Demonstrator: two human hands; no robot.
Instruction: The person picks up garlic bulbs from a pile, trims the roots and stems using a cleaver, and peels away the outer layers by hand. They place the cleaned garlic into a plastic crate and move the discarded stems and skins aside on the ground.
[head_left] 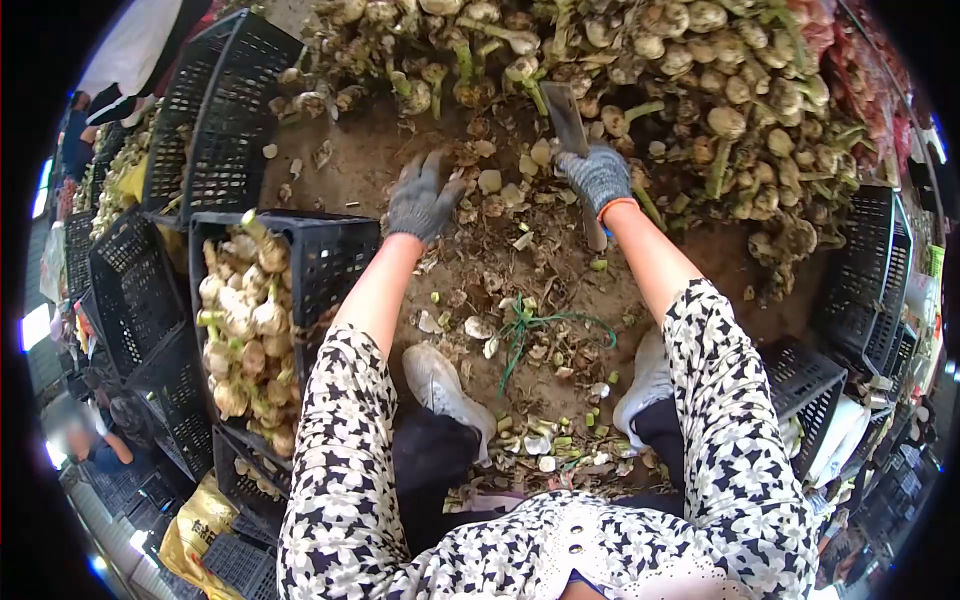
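Observation:
My right hand (597,177), in a grey knit glove, is wrapped around a knife (566,118) with a broad, dull metal blade. The blade points away from me, and the end of its handle shows below my palm. Its far end reaches the near edge of a heap of garlic bulbs (728,122) with cut green stems. My left hand (420,200), gloved the same way, is spread with nothing in it, slightly blurred, over the dirt floor. Dry skins and loose garlic scraps (489,182) lie between the hands.
A black crate (340,255) full of garlic bulbs stands at my left, with another black crate (240,110) behind it. Green twine (520,330) lies between my shoes. More crates (865,290) stand at right, near red mesh sacks (870,80). A person (95,440) is at far left.

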